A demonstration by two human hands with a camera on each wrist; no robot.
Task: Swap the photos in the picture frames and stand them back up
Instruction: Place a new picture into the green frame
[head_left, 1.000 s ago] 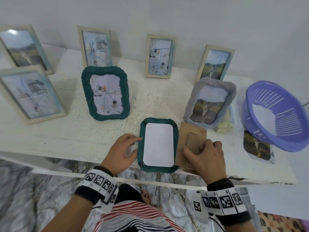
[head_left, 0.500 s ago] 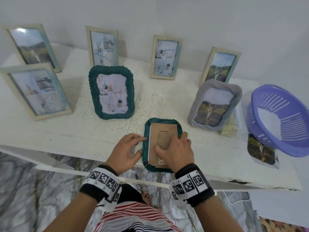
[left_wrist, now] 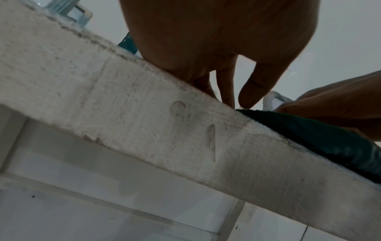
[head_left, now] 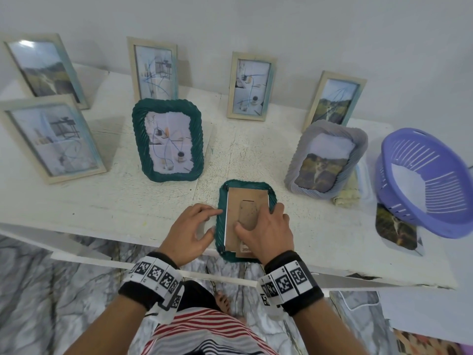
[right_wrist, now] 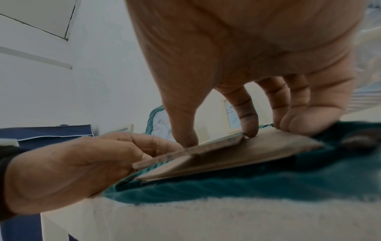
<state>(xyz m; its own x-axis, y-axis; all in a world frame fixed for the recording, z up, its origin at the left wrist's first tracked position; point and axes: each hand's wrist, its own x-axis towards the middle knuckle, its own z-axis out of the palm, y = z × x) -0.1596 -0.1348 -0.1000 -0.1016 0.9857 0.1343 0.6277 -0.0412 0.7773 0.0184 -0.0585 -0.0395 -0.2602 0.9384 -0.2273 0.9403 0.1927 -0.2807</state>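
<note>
- The green frame (head_left: pixel 221 221) is lying face down at the desk (head_left: pixel 102 206) front edge.
- The right hand (head_left: pixel 266 226) is pressing curled fingers onto its cardboard backing (head_left: pixel 240 198).
- The left hand (head_left: pixel 189 231), fingers relaxed, is touching the frame's left rim.

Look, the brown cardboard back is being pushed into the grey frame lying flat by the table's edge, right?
Not grey: the head view shows the right hand pressing the cardboard back into a green frame lying flat at the table edge. The grey frame stands behind.
</note>
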